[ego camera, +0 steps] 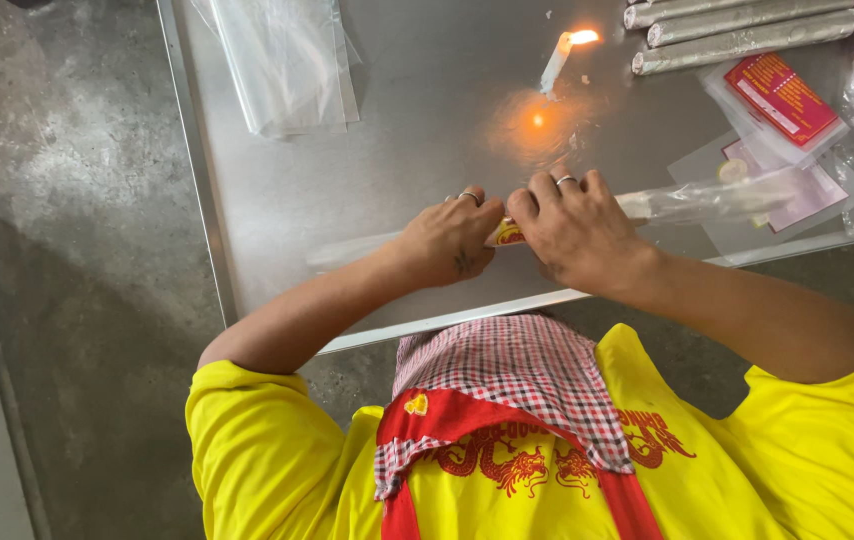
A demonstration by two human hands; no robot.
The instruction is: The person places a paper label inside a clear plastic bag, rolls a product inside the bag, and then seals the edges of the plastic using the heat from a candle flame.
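**Both hands closed on a wrapped roll at the table's near edge**

Nearest the camera I see a yellow shirt [277,460] with red dragon print, and over it a red-and-white checked scarf [517,385] at 6 o'clock in the frame.

1. Left hand [452,240]: at centre frame, knuckles up, a ring on one finger. I read it as clenched around the long roll in clear plastic wrap [687,203]; the fingers curl down over it.
2. Right hand [577,228]: just beside the left hand, toward 3 o'clock, also ringed. It grips the same roll, fingers folded over the top.
3. Between the two hands a small yellow-and-red label [507,235] shows on the roll.
4. Roll position: it lies across the metal table [427,110] close to the near edge, running from 9 o'clock to 3 o'clock. Its right end extends past the right hand; a pale left end extends past the left hand.

Surroundings on the table:
- A lit white candle [557,62] at 12 o'clock from the hands, tilted, with its glow reflected on the metal.
- Three grey wrapped rolls [747,28] at 1 o'clock, side by side.
- Red printed packets [782,98] in clear sleeves at 2 o'clock.
- A stack of clear plastic bags [287,60] at 11 o'clock.
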